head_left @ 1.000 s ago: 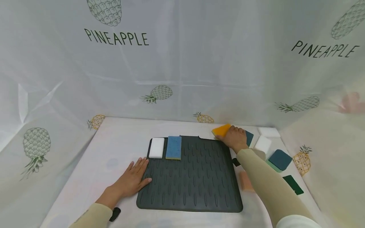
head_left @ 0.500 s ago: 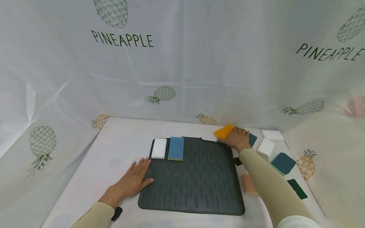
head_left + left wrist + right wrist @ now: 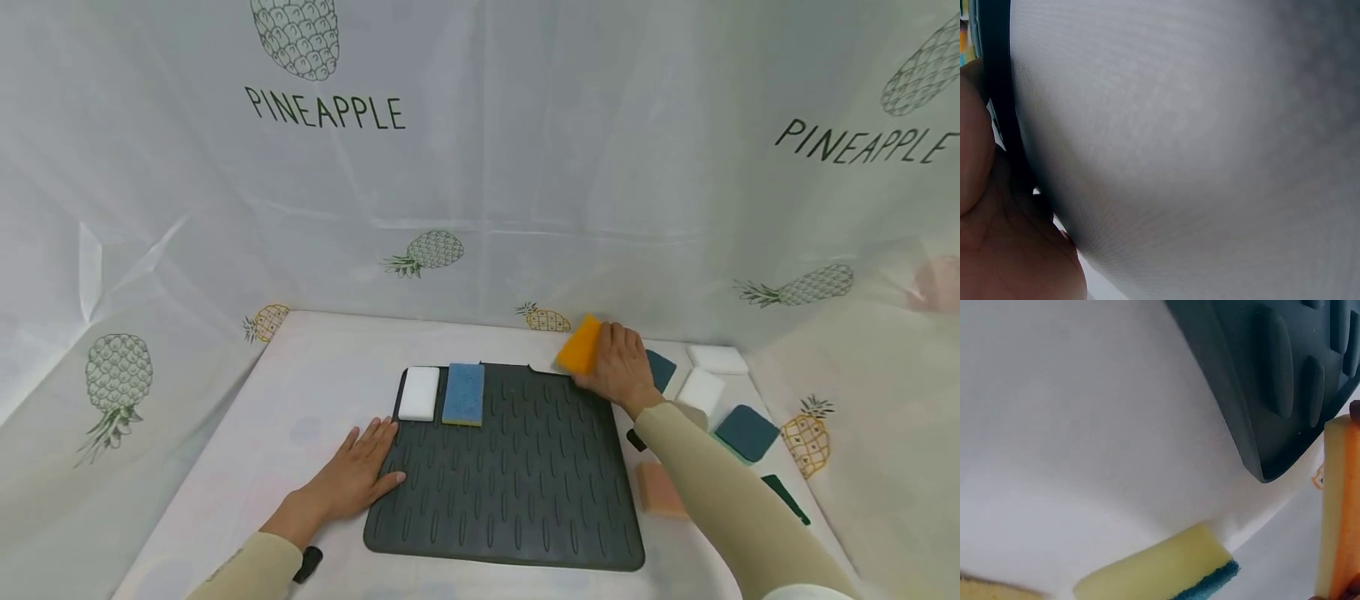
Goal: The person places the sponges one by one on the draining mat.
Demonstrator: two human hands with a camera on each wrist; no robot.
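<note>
My right hand (image 3: 621, 364) grips an orange sponge (image 3: 577, 347) by its right side, just past the far right corner of a dark grey ridged mat (image 3: 517, 483). In the right wrist view the sponge (image 3: 1339, 506) stands on edge, its yellow layer facing the camera, beside the mat's corner (image 3: 1254, 437). My left hand (image 3: 351, 475) lies flat with spread fingers over the mat's left edge. On the mat's far left part, a white sponge (image 3: 418, 393) and a blue sponge (image 3: 463, 394) with a yellow underside lie side by side.
Right of the mat lie several more sponges: a dark blue one (image 3: 660, 369), white blocks (image 3: 701, 390) (image 3: 717, 359), a dark blue pad (image 3: 747, 432) and a peach block (image 3: 660, 490). A dark green pad (image 3: 784, 497) is partly behind my sleeve. A printed curtain (image 3: 600, 167) hangs behind the table.
The orange sponge has tilted up and shifted slightly left in my right hand, which has turned with it. My right forearm now covers more of the dark green pad. The left hand keeps its place.
</note>
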